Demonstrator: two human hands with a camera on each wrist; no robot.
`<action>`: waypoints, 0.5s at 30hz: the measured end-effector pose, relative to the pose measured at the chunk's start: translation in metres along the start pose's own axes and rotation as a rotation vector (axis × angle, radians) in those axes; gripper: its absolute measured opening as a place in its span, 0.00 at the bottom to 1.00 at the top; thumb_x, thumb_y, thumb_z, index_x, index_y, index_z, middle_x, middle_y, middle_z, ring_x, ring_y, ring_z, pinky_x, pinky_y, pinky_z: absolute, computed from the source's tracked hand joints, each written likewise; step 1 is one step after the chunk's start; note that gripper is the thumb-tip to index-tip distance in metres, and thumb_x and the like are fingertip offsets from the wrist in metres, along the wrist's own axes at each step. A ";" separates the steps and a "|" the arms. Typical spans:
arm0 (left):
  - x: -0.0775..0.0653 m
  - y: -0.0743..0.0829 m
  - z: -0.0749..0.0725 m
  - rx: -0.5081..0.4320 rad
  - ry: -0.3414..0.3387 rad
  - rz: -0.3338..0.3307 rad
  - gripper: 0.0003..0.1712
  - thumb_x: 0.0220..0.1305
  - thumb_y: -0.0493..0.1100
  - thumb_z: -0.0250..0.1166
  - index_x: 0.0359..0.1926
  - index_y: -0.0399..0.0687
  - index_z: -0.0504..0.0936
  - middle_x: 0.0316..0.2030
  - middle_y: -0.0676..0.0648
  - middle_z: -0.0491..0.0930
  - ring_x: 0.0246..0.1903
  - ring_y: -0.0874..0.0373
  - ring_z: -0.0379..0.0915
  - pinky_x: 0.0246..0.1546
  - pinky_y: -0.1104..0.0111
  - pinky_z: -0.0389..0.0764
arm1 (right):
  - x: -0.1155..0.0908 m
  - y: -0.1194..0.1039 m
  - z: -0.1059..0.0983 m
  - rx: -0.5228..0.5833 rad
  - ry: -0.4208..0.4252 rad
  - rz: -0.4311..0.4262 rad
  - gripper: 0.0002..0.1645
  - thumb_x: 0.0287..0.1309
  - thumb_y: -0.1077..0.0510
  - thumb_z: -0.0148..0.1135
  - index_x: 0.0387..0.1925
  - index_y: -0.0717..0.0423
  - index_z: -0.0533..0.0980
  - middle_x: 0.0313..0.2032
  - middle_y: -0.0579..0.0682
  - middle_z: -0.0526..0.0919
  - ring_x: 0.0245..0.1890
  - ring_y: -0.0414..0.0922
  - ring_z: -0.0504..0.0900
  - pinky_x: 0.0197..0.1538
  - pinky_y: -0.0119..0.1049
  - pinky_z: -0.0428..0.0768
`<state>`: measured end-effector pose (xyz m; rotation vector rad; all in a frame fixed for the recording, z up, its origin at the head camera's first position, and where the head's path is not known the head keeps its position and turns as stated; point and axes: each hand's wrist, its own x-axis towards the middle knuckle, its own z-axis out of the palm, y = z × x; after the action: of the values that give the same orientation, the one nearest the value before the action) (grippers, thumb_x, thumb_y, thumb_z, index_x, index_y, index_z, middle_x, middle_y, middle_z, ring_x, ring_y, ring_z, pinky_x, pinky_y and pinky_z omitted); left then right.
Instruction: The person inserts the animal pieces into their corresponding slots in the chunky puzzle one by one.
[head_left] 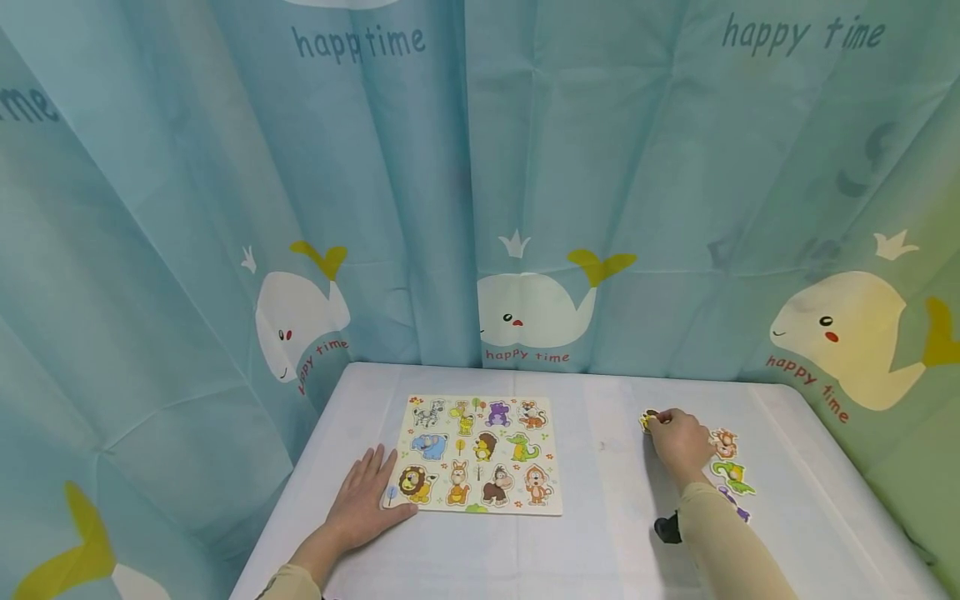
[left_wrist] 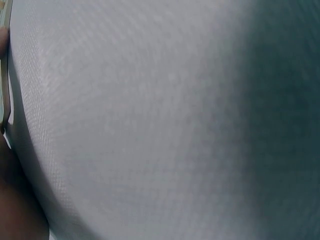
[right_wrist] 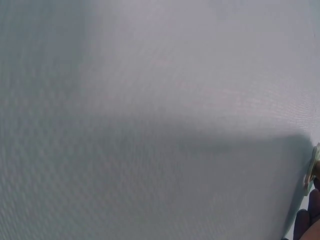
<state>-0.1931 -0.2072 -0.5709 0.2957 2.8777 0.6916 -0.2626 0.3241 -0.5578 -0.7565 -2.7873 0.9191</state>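
Observation:
My left hand (head_left: 363, 500) lies flat with its fingers spread, touching the lower left corner of an animal puzzle board (head_left: 510, 508). My right hand (head_left: 682, 446), to the right of the board, pinches a small yellow and brown animal puzzle piece (head_left: 647, 420) between its fingertips. That puzzle piece (right_wrist: 312, 171) shows edge-on at the right border of the right wrist view. The fingers cover part of it, so its animal is hard to tell. In the left wrist view only a sliver of the board's edge (left_wrist: 5, 90) and part of the hand appear.
Beside my right forearm lie an orange animal piece (head_left: 724, 443), a green crocodile piece (head_left: 733, 477) and a purple piece (head_left: 737, 505) partly behind the sleeve. A white cloth covers the table (head_left: 585, 550). A blue whale-print curtain (head_left: 420, 167) hangs behind it.

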 end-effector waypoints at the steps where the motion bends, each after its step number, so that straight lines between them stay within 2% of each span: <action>1: 0.000 0.000 0.000 0.000 -0.001 0.000 0.63 0.58 0.72 0.66 0.80 0.38 0.54 0.79 0.34 0.46 0.79 0.36 0.34 0.77 0.45 0.39 | 0.000 0.000 0.000 -0.003 0.000 -0.001 0.19 0.68 0.55 0.58 0.46 0.69 0.78 0.43 0.68 0.80 0.47 0.67 0.72 0.54 0.71 0.62; 9: -0.001 0.003 -0.002 -0.012 -0.011 0.003 0.62 0.58 0.72 0.67 0.80 0.38 0.54 0.79 0.34 0.45 0.79 0.36 0.34 0.77 0.44 0.39 | -0.002 -0.002 0.003 -0.010 0.032 -0.047 0.18 0.66 0.55 0.60 0.45 0.69 0.79 0.41 0.67 0.80 0.45 0.65 0.72 0.51 0.67 0.64; 15: -0.002 0.002 -0.003 -0.012 -0.006 0.004 0.62 0.58 0.71 0.67 0.79 0.37 0.54 0.79 0.33 0.46 0.78 0.35 0.34 0.77 0.44 0.39 | -0.006 -0.012 0.008 -0.018 0.056 -0.133 0.17 0.64 0.54 0.60 0.43 0.66 0.81 0.40 0.65 0.81 0.44 0.63 0.73 0.49 0.63 0.65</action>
<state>-0.1918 -0.2070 -0.5669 0.3016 2.8670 0.7069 -0.2648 0.3085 -0.5572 -0.5821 -2.7612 0.8371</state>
